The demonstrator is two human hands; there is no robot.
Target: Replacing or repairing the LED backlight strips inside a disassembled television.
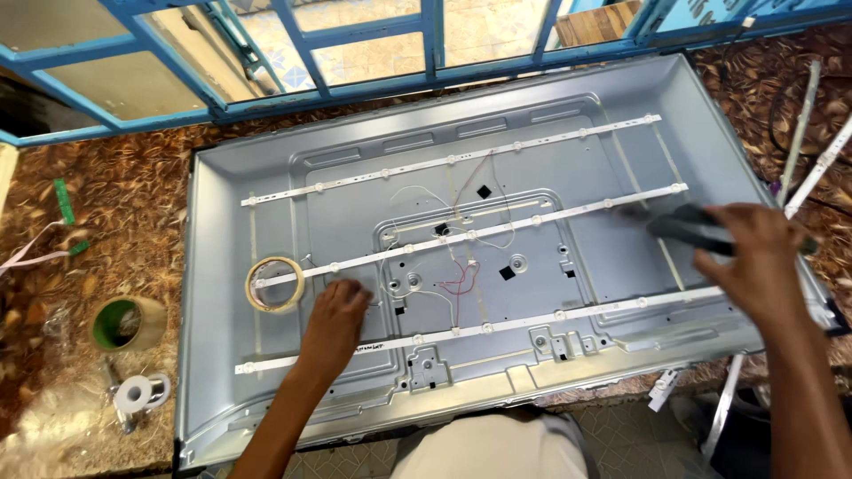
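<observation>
While the left hand (335, 312) presses flat, fingers spread and holding nothing, to steady the metal back panel (222, 390) near its left edge beside the tape roll (275, 284), the right hand (754, 257) grips a dark tool (688, 223) (blurred) over the panel's right edge
</observation>
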